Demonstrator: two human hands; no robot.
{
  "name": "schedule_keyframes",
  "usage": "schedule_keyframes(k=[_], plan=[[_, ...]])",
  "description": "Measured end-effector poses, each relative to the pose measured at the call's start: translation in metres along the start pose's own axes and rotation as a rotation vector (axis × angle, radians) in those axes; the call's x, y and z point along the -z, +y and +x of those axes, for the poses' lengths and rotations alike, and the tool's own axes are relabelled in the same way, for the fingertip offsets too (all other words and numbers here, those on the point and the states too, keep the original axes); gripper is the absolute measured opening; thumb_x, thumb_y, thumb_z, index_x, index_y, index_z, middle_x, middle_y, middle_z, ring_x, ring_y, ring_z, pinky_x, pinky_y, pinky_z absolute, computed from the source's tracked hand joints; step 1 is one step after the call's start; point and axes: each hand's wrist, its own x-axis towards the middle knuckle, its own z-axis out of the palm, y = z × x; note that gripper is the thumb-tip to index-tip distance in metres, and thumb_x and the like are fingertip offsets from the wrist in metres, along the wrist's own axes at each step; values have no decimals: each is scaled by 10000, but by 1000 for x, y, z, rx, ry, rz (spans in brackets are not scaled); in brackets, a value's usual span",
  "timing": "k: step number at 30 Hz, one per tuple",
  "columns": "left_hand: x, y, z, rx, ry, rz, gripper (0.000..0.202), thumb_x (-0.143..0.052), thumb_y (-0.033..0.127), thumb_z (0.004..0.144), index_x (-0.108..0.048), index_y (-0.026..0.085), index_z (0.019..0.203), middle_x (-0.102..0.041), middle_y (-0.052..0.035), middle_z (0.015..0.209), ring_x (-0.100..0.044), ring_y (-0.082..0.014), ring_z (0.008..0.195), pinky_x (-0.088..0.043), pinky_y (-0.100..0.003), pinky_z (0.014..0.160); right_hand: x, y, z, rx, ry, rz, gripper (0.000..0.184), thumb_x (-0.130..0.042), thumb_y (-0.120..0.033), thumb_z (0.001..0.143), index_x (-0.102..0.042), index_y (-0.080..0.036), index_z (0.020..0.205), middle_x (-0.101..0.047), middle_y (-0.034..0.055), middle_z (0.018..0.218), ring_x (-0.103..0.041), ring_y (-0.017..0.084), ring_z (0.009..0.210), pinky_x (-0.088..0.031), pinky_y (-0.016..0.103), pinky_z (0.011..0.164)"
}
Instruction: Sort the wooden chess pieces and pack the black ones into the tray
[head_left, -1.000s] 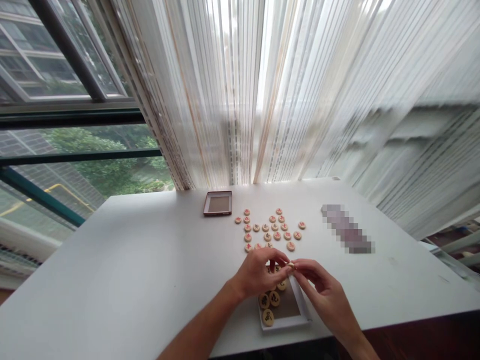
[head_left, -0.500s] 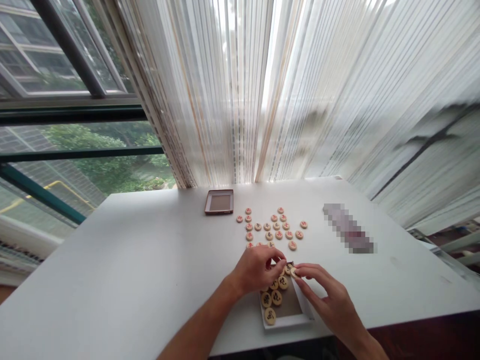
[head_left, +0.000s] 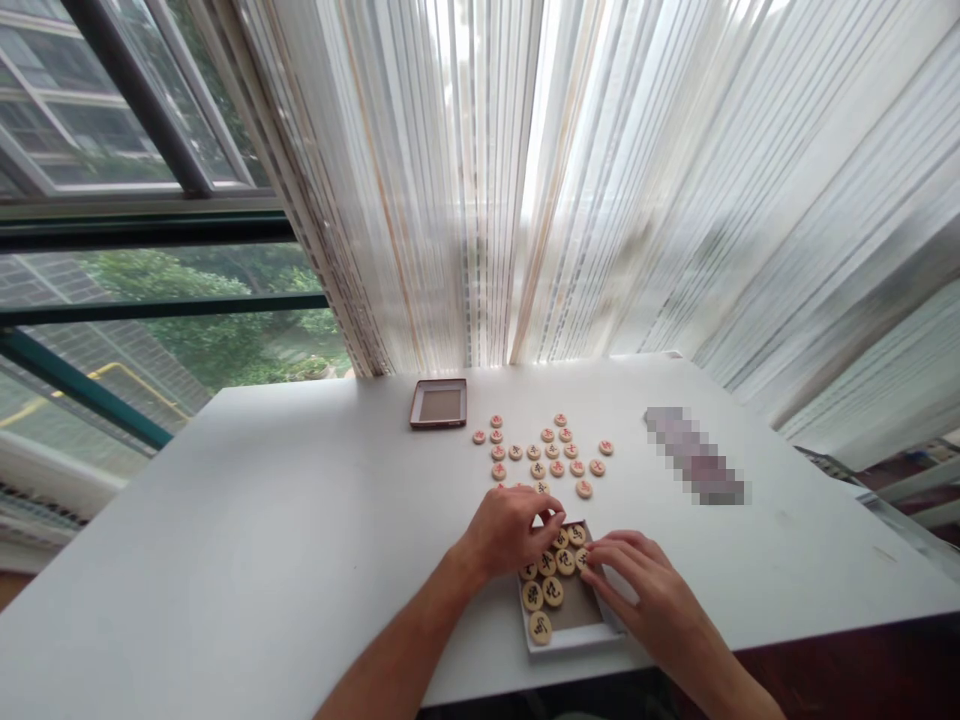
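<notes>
A shallow white-rimmed box [head_left: 574,638] near the table's front edge holds several round wooden Chinese chess pieces with black characters. My right hand [head_left: 649,585] has thumb and fingertips closed on a Chinese chess piece [head_left: 583,560] at the right side of the box, level with the row beside it. Over the box's far left corner hovers my left hand [head_left: 511,530], its fingers curled and thumb close to the index finger; whatever they hold, if anything, is hidden. Another piece with a black character [head_left: 553,592] lies flat in the box, whose lower right part shows bare brown bottom.
Beyond my hands, several loose pieces, most with red characters [head_left: 584,489], lie scattered on the white table [head_left: 262,520]. A brown-edged box lid [head_left: 439,405] rests at the back. A blurred-out object [head_left: 697,455] lies to the right. Behind hangs a string curtain [head_left: 480,200].
My right hand has moved slightly toward me, bringing its piece from beside the top corner piece down to the row below. My left hand has shifted slightly left.
</notes>
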Motion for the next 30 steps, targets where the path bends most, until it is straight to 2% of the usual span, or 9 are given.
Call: schedule_keyframes(k=[6,11,14,19,25,27,30], plan=[[-3,-1,-1,14,2,-2,132,-589,245,902,-720,225,905,-708,-9,688,-623,-145,624,-451,-252,641,-2,-1,3,67,22,-157,107,-654,-221,902,-689,-259,996,-766,39,961,-689,239,948,-524,365,815],[-3,-3,-2,25,4,-14,130,-586,246,905,-715,225,899,-712,-6,699,-619,-140,623,-455,-250,654,-7,-4,1,40,8,-176,100,-632,-189,911,-687,-253,964,-754,35,1023,-663,250,1022,-506,391,863],[-3,-4,-2,39,22,-24,131,-585,238,906,-715,227,900,-714,-4,712,-617,-134,621,-462,-247,660,-9,-6,-2,17,28,-144,123,-595,-167,925,-687,-249,932,-738,41,1043,-653,247,1037,-517,397,868],[-2,-10,-3,63,59,-47,135,-581,245,909,-712,220,933,-722,-12,747,-620,-132,627,-483,-244,663,-8,-4,-4,-13,99,-52,184,-596,-196,927,-683,-268,1072,-696,63,1088,-628,258,1074,-538,420,902],[5,-18,-2,137,98,-85,196,-535,311,957,-702,215,918,-714,-10,721,-601,-127,612,-492,-256,713,-5,9,-8,-139,197,135,128,-587,-257,938,-693,-260,1010,-686,79,1053,-641,262,1043,-570,414,898],[8,-21,-1,180,130,-137,206,-504,314,977,-685,214,983,-716,-5,720,-606,-123,616,-487,-247,703,-5,12,-9,-185,211,183,137,-575,-287,947,-697,-255,1001,-693,82,1038,-659,259,1015,-582,398,882],[13,-27,2,278,226,-220,224,-471,314,996,-614,212,1135,-721,-1,771,-595,-109,596,-453,-217,603,-4,14,-10,-248,221,240,165,-562,-331,953,-696,-244,998,-702,85,1040,-679,252,992,-587,371,877]])
